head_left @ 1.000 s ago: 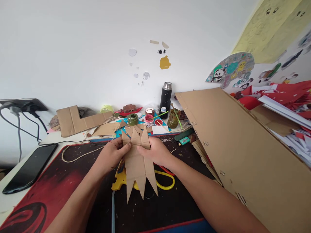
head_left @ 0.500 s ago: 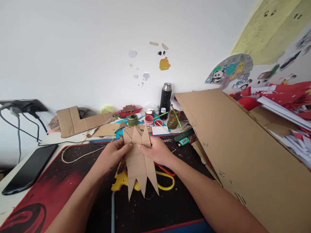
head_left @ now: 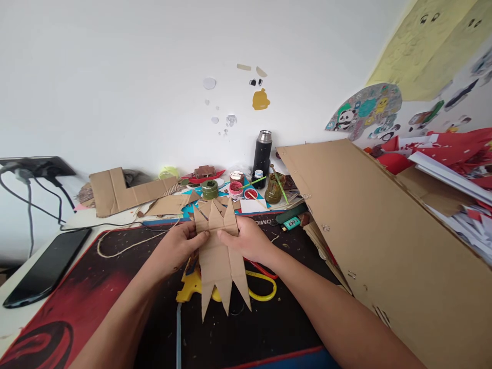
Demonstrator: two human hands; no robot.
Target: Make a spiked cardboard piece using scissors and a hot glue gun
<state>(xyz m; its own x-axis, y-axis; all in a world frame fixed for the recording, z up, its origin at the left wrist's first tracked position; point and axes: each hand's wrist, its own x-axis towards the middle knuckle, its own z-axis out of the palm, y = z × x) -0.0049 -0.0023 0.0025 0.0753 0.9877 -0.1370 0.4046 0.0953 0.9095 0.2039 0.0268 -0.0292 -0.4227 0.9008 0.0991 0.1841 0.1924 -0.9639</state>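
Note:
Between my hands is a piece of cardboard [head_left: 217, 259], cut to jagged points along its top and bottom edges. My left hand [head_left: 183, 242] pinches its left side, thumb on the front face. On the other side my right hand [head_left: 248, 238] grips it the same way, its fingers hidden behind. Below and partly covered by the cardboard lie a yellow glue gun [head_left: 190, 287] and scissors with a yellow handle loop [head_left: 269, 294] and a red part. They rest on a black and red desk mat [head_left: 238, 343].
A large cardboard sheet [head_left: 376, 230] leans along the right. Paint jars [head_left: 209, 190], a black thermos [head_left: 262, 156] and cardboard scraps [head_left: 134, 197] line the back by the wall. At left are a phone [head_left: 48, 266], a loop of string [head_left: 123, 251] and plugged cables [head_left: 34, 171].
Almost nothing differs. The cardboard's lower points have shifted very slightly downward, and both hands keep their grip.

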